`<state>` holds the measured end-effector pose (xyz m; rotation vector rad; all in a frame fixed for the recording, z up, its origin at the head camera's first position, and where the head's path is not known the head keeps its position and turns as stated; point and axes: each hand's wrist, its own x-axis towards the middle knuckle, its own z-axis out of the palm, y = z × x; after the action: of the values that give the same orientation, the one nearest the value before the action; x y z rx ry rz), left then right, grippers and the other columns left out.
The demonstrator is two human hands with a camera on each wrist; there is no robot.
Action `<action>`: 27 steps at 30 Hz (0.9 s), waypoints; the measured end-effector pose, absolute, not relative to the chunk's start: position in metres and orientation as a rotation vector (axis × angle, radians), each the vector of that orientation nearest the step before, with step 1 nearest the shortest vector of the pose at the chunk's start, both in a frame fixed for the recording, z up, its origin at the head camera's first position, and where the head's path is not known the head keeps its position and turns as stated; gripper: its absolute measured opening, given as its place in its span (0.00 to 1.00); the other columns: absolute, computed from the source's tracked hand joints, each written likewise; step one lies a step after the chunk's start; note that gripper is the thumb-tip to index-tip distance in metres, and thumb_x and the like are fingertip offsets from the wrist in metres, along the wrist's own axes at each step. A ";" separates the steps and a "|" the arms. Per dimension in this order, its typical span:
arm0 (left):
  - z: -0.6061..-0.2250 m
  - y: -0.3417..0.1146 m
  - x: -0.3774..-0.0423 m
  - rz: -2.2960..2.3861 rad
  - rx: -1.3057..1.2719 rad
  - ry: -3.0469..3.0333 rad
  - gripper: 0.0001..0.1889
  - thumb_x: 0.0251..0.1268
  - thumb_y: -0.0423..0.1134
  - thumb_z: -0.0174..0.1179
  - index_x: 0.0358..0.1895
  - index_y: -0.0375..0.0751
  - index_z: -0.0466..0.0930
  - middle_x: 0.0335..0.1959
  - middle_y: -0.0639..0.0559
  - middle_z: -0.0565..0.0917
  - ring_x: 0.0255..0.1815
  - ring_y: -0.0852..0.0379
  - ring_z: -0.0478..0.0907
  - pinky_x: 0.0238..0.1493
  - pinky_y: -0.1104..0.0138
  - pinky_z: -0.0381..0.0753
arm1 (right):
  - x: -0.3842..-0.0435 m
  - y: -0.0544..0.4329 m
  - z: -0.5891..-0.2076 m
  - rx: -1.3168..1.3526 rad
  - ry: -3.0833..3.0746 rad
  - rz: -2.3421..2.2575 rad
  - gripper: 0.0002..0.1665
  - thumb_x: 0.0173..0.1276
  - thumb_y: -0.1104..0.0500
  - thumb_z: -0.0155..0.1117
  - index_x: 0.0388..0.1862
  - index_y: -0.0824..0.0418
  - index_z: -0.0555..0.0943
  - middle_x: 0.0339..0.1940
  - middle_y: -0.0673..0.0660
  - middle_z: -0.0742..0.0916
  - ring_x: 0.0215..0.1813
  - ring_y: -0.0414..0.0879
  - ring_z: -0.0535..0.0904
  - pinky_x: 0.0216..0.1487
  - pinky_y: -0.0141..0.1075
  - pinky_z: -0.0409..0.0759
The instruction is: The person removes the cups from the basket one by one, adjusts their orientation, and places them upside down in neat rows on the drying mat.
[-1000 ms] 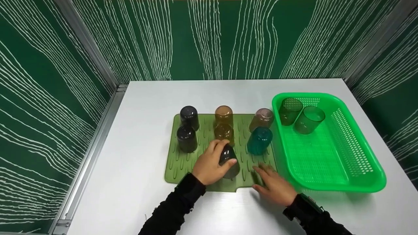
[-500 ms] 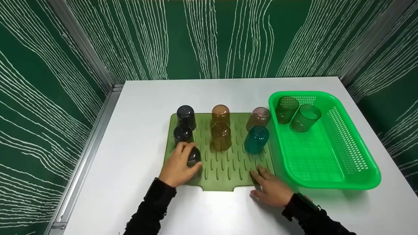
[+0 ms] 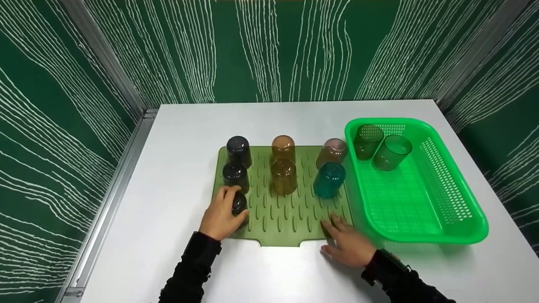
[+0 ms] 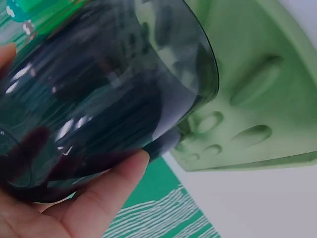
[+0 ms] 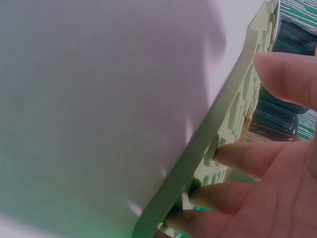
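My left hand (image 3: 221, 215) grips a dark grey glass (image 3: 240, 204), upside down over the mat's front left part. In the left wrist view the glass (image 4: 109, 84) fills much of the picture, its rim close over the mat (image 4: 277, 119). My right hand (image 3: 347, 240) rests its extended fingertips on the front right edge of the ribbed green mat (image 3: 280, 231). Behind the held glass stand a dark glass (image 3: 234, 174) and another dark glass (image 3: 238, 147). Two amber glasses, a front one (image 3: 284, 179) and a rear one (image 3: 283, 145), stand mid-mat, all upside down.
A teal glass (image 3: 329, 181) and a pinkish glass (image 3: 332, 151) stand upside down on the mat's right side. Beside it, a bright green basket (image 3: 457, 176) holds a greenish glass (image 3: 392, 153) and a brownish glass (image 3: 367, 143). A white table (image 3: 168, 168) lies beneath.
My left hand has carried the dark grey glass leftward, from in front of the amber glasses to in front of the dark ones. My right hand has stayed at the mat's edge.
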<state>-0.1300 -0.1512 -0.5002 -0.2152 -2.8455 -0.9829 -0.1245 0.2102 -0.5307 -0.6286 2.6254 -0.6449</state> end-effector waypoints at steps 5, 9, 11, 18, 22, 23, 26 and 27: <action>-0.505 -0.152 -0.131 -1.006 -0.201 -2.823 0.32 0.68 0.34 0.75 0.72 0.32 0.74 0.64 0.31 0.75 0.63 0.33 0.80 0.57 0.42 0.86 | -0.125 0.210 -0.530 -0.631 2.626 -0.653 0.48 0.75 0.48 0.74 0.82 0.73 0.68 0.84 0.83 0.62 0.81 0.84 0.62 0.76 0.75 0.66; -0.509 -0.150 -0.129 -0.992 -0.195 -2.798 0.32 0.66 0.32 0.76 0.72 0.33 0.75 0.65 0.30 0.72 0.65 0.31 0.77 0.54 0.43 0.86 | -0.124 0.210 -0.530 -0.669 2.651 -0.659 0.46 0.75 0.49 0.74 0.80 0.75 0.69 0.81 0.85 0.64 0.79 0.85 0.64 0.75 0.75 0.69; -0.510 -0.148 -0.128 -0.972 -0.185 -2.787 0.32 0.65 0.32 0.76 0.71 0.34 0.75 0.66 0.29 0.70 0.67 0.30 0.75 0.52 0.42 0.86 | -0.124 0.210 -0.530 -0.683 2.662 -0.662 0.46 0.74 0.49 0.74 0.79 0.76 0.70 0.80 0.86 0.65 0.78 0.85 0.65 0.74 0.75 0.70; -0.511 -0.145 -0.124 -0.890 -0.136 -2.786 0.33 0.63 0.34 0.79 0.71 0.37 0.77 0.69 0.27 0.68 0.68 0.26 0.73 0.50 0.41 0.87 | -0.123 0.209 -0.532 -0.640 2.668 -0.673 0.46 0.74 0.49 0.74 0.79 0.75 0.71 0.81 0.85 0.65 0.78 0.84 0.65 0.75 0.75 0.69; -0.507 -0.143 -0.123 -0.844 -0.129 -2.773 0.33 0.63 0.37 0.80 0.70 0.35 0.78 0.70 0.26 0.69 0.68 0.25 0.74 0.56 0.39 0.84 | -0.122 0.209 -0.533 -0.619 2.661 -0.685 0.46 0.74 0.49 0.74 0.80 0.74 0.70 0.81 0.85 0.64 0.80 0.84 0.63 0.75 0.76 0.67; -0.506 -0.142 -0.123 -0.826 -0.131 -2.763 0.33 0.63 0.38 0.80 0.70 0.35 0.79 0.70 0.25 0.69 0.68 0.25 0.74 0.58 0.38 0.83 | -0.122 0.209 -0.533 -0.613 2.658 -0.691 0.46 0.74 0.49 0.74 0.80 0.74 0.70 0.81 0.85 0.64 0.80 0.84 0.63 0.76 0.77 0.66; -0.502 -0.136 -0.123 -0.744 -0.171 -2.693 0.33 0.62 0.39 0.82 0.68 0.34 0.81 0.69 0.25 0.71 0.67 0.26 0.75 0.63 0.36 0.80 | -0.121 0.209 -0.531 -0.600 2.651 -0.701 0.46 0.75 0.48 0.73 0.81 0.73 0.69 0.82 0.84 0.64 0.81 0.83 0.62 0.76 0.77 0.65; -0.500 -0.133 -0.123 -0.714 -0.192 -2.661 0.33 0.61 0.39 0.82 0.67 0.34 0.81 0.69 0.25 0.72 0.67 0.26 0.75 0.64 0.37 0.80 | -0.121 0.209 -0.530 -0.595 2.654 -0.704 0.46 0.75 0.49 0.73 0.81 0.73 0.69 0.82 0.84 0.64 0.81 0.83 0.62 0.77 0.76 0.65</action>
<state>-0.1227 -0.1334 -0.5003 -0.1917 -2.6607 -0.7141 -0.1211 0.2094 -0.5303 -0.5953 2.6539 -0.7042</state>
